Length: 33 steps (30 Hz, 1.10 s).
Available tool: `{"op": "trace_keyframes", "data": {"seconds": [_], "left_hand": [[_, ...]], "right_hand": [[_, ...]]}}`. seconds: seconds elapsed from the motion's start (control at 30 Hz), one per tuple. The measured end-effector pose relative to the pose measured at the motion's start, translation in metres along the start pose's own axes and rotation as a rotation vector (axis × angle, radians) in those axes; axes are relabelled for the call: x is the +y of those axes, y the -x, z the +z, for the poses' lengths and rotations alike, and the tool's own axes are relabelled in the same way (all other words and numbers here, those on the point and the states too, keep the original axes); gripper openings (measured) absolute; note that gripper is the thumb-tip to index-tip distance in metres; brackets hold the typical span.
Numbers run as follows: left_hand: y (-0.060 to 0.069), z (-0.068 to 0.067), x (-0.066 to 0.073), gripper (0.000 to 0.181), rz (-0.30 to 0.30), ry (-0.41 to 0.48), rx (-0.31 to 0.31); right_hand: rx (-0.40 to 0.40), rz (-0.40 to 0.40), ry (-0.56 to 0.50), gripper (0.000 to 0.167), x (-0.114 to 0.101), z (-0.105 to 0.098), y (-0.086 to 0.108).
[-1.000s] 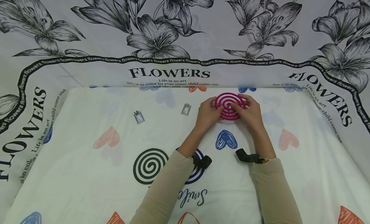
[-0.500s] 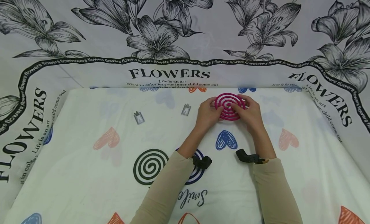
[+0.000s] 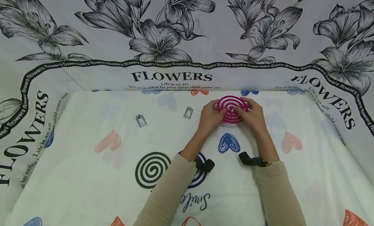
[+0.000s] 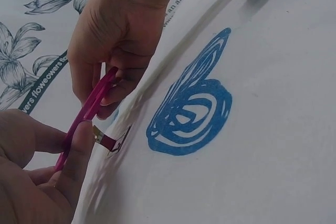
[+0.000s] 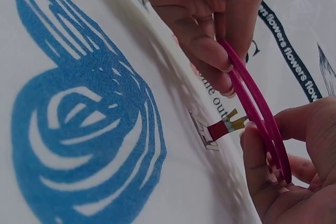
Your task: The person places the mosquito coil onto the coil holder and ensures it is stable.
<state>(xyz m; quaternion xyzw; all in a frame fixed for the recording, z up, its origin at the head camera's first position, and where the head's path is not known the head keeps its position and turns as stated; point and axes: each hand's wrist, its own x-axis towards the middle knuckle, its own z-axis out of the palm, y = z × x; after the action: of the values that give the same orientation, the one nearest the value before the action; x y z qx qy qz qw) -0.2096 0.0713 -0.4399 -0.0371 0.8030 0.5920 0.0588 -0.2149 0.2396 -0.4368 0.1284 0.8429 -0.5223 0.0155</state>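
A pink mosquito coil (image 3: 230, 99) is held between both hands near the table's far edge. My left hand (image 3: 211, 115) pinches its left side, thumb on top and fingers beneath. On the opposite side my right hand (image 3: 253, 114) grips it the same way, thumb tip close to the coil's centre. Below the coil, the right wrist view shows a small metal coil stand (image 5: 206, 131) with its upright tongue by the coil's middle. From the side, in the left wrist view, the coil (image 4: 92, 100) looks tilted. Whether the tongue passes into it I cannot tell.
Two more metal stands (image 3: 141, 120) (image 3: 188, 112) lie on the cloth to the left. A dark green coil (image 3: 146, 170) lies nearer the front. Beside it, a dark blue coil (image 3: 201, 181) is partly covered by the left forearm. A flower-printed cloth (image 3: 172, 77) rises behind the table.
The head view has shifted slightly, so everything sits a little lower in it. Both hands keep hold of the pink mosquito coil in nearly the same place.
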Motion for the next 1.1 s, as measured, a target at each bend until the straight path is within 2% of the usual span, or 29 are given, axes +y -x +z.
{"op": "trace_keyframes", "data": {"seconds": [0.23,0.4,0.6,0.9,1.1], "left_hand": [[0.005,0.002,-0.005,0.054,-0.048,-0.028,-0.001],[0.006,0.004,-0.007,0.054,-0.067,-0.031,-0.002],[0.005,0.003,-0.006,0.053,-0.062,0.000,0.000],[0.002,0.001,-0.003,0.056,-0.042,-0.004,-0.003],[0.001,0.001,-0.002,0.054,-0.034,0.016,-0.004]], "right_hand": [[-0.014,0.024,0.009,0.066,0.009,0.003,0.005],[-0.016,0.010,0.009,0.065,0.013,0.003,0.006],[-0.019,-0.003,0.010,0.065,0.011,0.003,0.004],[-0.015,-0.001,0.012,0.065,0.007,0.002,0.000],[-0.027,0.034,-0.013,0.067,0.003,0.003,-0.002]]}}
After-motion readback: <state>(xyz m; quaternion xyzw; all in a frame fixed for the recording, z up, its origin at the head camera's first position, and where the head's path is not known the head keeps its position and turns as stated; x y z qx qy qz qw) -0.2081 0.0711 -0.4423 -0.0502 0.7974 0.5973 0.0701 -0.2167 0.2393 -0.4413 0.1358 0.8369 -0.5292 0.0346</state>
